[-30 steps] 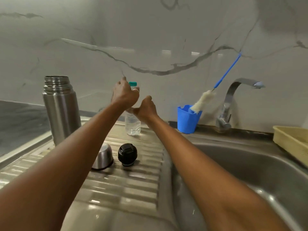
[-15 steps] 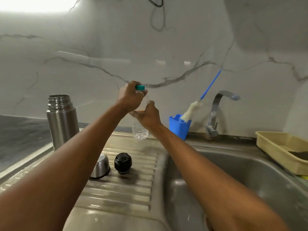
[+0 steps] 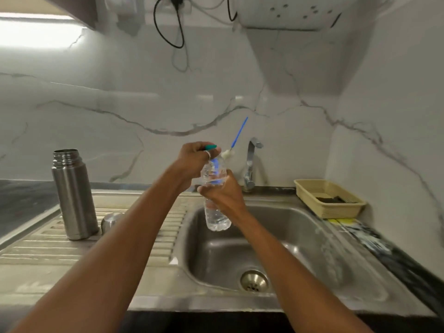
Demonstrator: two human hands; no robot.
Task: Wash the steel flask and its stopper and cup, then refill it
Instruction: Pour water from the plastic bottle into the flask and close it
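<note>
From the head view, the clear water bottle [image 3: 216,216] has left the back of the drainboard [image 3: 48,246], where it stood a second ago, and now hangs over the sink [image 3: 300,236]. My right hand [image 3: 222,194] is wrapped round its middle. My left hand [image 3: 192,162] is on top, fingers pinching the teal cap [image 3: 210,147]; I cannot tell whether it is loose yet. The flask [image 3: 73,193] has not moved: it stands upright and open-mouthed on the drainboard at the left, with the cup [image 3: 111,221] upside down just beside it. The stopper is now hidden behind my left forearm. I judge that washing is over and the refill is starting, and the bottle still has to travel left to the flask.
</note>
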